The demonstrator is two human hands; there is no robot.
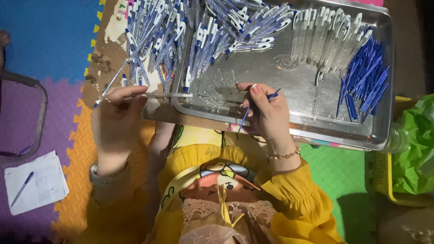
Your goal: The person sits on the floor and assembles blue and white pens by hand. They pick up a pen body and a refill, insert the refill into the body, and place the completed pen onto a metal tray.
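This looks like a home turned into a piecework spot, set up on the floor. Coloured foam puzzle mats (49,40) in blue, purple, orange and green cover the ground. A worn brown board (106,58) carries a dented steel tray (289,95) heaped with assembled blue-and-white ballpoint pens (199,27), clear pen barrels (325,31) and blue refills (364,81). A paper sheet with a pen (36,183) lies near.

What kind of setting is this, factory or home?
Likely a home floor used for piecework, not a factory: coloured foam play mats, a metal tray of blue refills, a pile of assembled pens, and a child in yellow on the lap.
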